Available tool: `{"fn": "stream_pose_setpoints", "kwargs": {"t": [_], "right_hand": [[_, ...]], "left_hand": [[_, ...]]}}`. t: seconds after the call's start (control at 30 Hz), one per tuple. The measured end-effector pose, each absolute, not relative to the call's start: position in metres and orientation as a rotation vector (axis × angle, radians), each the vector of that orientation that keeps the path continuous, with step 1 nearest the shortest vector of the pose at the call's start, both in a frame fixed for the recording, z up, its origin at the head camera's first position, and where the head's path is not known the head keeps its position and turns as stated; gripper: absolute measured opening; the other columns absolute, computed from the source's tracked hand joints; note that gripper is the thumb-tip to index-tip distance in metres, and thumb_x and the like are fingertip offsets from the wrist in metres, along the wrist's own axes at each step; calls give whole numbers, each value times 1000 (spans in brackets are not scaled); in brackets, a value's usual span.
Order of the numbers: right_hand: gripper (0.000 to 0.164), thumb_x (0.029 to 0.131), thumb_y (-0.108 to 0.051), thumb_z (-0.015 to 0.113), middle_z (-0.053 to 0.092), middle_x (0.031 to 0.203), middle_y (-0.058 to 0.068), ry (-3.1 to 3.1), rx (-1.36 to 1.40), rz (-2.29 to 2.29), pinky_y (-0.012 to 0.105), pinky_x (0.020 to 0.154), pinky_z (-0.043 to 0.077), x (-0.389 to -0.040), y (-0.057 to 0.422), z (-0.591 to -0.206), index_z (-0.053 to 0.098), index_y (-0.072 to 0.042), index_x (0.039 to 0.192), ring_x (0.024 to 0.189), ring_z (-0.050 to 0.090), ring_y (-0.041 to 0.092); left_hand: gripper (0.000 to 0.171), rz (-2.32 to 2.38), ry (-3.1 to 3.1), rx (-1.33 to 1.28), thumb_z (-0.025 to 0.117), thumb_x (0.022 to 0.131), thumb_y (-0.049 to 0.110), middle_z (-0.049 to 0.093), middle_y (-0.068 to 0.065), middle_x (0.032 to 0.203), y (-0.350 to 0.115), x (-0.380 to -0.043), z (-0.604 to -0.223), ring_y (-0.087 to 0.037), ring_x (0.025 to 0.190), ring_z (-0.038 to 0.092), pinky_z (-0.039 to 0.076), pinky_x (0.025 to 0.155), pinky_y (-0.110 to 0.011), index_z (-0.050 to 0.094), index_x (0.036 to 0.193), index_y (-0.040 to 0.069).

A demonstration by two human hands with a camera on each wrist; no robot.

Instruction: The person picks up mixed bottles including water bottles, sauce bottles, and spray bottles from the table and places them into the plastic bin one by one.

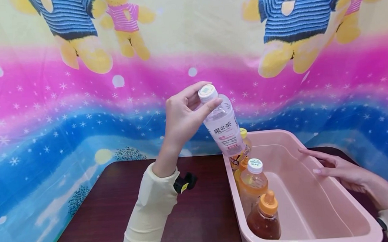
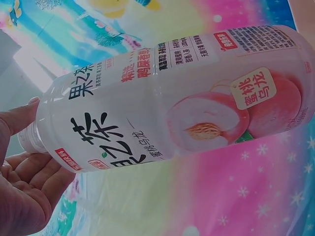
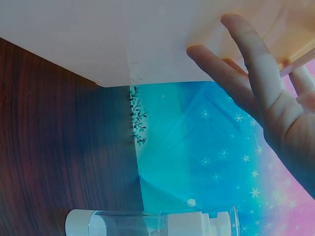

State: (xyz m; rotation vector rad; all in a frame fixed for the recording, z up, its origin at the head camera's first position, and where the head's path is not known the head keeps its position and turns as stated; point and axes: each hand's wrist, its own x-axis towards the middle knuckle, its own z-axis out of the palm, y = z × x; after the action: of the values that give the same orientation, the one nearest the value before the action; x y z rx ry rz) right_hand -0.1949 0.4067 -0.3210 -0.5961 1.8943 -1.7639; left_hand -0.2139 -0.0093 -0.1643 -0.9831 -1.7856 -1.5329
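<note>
My left hand (image 1: 185, 116) grips a clear plastic drink bottle (image 1: 226, 130) around its neck, just below the white cap. The bottle hangs tilted over the far-left rim of a pink bin (image 1: 278, 132); its pale label shows a peach in the left wrist view. Fingers of my right hand (image 1: 354, 172) lie extended at the bin's right rim. In the right wrist view, that hand (image 3: 275, 93) has its fingertips against the bin's outer wall. Along the bin's left side stand a white-capped bottle (image 1: 254, 184), an orange-topped bottle (image 1: 265, 220) with dark liquid, and a yellow-capped bottle (image 1: 243, 133).
Another orange-topped bottle (image 1: 244, 163) is partly hidden inside the bin. Beneath the bin is a dark wooden table (image 1: 199, 209). A clear container with white ends (image 3: 147, 223) appears low in the right wrist view. A patterned cloth (image 1: 189, 43) hangs behind the table.
</note>
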Motion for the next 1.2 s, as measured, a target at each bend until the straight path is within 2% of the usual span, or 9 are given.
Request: {"fn": "stream_pose_setpoints", "kwargs": {"t": [0.4,1.2], "right_hand": [[55,98,-6,35,54,124,-12,1917,-585,-1767,58,79,44,-194,405,-321,29,-41,140,104,59,31],[56,98,-4,34,54,124,-11,1901,-594,-1780,58,78,44,-195,406,-324,31,-42,139,104,59,32]], "left_hand": [[41,-1573,-1774,-1009,74,75,9,67,-13,103,4,-215,-166,-13,92,65,51,81,-23,62,112,-2],[41,-1654,-1787,-1063,72,78,10,66,-12,106,31,-220,-174,-11,95,64,50,82,-21,60,116,0]]}}
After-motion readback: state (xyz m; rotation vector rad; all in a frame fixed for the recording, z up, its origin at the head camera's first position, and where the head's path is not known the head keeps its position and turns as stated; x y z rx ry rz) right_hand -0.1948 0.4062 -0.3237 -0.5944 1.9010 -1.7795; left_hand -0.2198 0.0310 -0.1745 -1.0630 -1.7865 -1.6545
